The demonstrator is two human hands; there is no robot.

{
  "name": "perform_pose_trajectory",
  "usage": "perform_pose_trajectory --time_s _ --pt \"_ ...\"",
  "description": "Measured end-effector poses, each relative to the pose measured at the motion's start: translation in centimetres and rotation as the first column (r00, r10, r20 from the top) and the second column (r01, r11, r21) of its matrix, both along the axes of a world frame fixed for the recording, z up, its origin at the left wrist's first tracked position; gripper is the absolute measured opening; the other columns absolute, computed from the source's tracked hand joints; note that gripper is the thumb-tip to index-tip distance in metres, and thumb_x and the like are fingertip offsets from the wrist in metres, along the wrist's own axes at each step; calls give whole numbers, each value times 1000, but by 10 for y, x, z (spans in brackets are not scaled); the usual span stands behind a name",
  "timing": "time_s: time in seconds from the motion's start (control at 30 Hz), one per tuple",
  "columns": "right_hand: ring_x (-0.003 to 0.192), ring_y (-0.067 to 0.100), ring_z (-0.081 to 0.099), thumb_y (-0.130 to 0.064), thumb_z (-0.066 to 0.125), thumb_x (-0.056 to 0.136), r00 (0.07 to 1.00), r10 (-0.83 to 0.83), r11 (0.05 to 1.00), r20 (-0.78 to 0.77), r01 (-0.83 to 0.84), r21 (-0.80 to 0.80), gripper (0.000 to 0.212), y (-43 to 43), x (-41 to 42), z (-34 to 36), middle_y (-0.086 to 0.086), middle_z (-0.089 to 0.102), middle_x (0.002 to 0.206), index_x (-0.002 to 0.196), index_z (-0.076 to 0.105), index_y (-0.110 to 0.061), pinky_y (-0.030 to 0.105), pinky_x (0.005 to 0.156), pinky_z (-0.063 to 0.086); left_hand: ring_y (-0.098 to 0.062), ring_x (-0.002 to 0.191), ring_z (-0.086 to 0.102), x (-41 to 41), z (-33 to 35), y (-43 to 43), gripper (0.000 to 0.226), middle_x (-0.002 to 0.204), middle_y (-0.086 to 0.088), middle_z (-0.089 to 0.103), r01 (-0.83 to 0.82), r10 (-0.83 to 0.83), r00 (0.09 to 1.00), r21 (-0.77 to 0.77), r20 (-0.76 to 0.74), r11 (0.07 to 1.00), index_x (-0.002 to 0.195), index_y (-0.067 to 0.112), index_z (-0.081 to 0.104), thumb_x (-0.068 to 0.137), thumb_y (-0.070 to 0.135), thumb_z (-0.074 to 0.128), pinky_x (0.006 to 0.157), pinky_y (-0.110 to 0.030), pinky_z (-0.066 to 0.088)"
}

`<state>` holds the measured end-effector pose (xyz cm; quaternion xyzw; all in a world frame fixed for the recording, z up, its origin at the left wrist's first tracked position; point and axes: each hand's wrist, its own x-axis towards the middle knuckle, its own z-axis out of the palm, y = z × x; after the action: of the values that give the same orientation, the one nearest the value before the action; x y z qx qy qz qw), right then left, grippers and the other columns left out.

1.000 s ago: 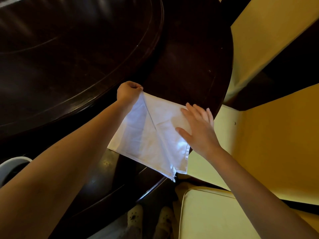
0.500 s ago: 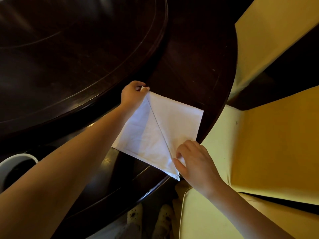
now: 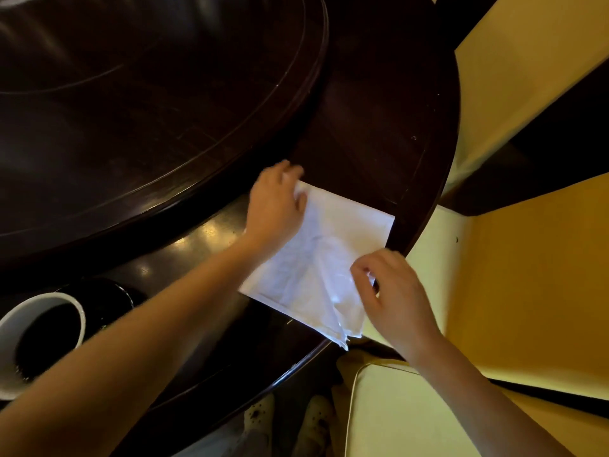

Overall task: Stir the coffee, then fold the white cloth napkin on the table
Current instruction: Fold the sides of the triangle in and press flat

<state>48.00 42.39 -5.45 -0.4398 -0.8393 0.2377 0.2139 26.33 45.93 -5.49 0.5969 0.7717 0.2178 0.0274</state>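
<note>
Napkin (image 3: 342,225) in left hand (image 3: 273,206) (right hand (image 3: 395,291))

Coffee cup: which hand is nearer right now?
Left. The left hand grips the white napkin at its far corner, up and right of the coffee cup. The right hand pinches the napkin's near side, even farther right.

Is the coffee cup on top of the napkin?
No, the coffee cup stands well left of the white napkin.

One head-worn wide-angle camera looks forward and steeply down, close above the dark table (image 3: 379,127) at its near edge
</note>
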Motion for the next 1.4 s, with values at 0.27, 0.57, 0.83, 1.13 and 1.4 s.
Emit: perform_pose_trajectory --time_s 0.27,0.57,0.83,1.13,1.4 --pt "145 11 12 -56 -11 89 840 322 927 436 -374 35 77 60 -25 -12 -2 16 156 147 20 -16 27 114 -5 -30 137 33 74 -54 -90 62 145 -14 41 236 -261 945 -143 -197 961 137 6 40 94 48 28 107 -49 24" --pt "145 9 -10 -44 7 97 762 84 990 642 -139 35 56 126 -16 -22 -10 -7 158 149 -1 -23 37 118 -8 -27 140 27 74 -44 -94 65 149 -12 34 218 -258 951 -228 -168 949 140 7 37 94 51 25 109 -48 25" --pt "144 7 -12 -38 6 98 654 530 797 540 -602 -53 55 102 -90 -15 -6 -10 157 149 -4 -18 31 117 -9 -24 142 20 73 -44 -117 62 152 -10 30 248 -285 939 -194 -193 949 142 8 35 94 47 33 111 -43 23" --pt "145 12 -8 -34 12 101 695 371 845 616 -528 86 52 129 -138 -23 -7 -3 159 149 -2 -20 38 118 -7 -24 143 19 75 -41 -119 62 152 -9 29 246 -288 942 -234 -170 941 144 10 32 94 47 32 110 -45 23" --pt "145 12 -7 -38 7 99 804 211 941 556 -321 107 54 157 -128 -9 -3 -1 159 149 2 -17 35 117 -5 -24 145 11 72 -40 -119 64 155 -8 21 258 -298 945 -252 -138 933 146 12 26 95 50 31 111 -45 20"
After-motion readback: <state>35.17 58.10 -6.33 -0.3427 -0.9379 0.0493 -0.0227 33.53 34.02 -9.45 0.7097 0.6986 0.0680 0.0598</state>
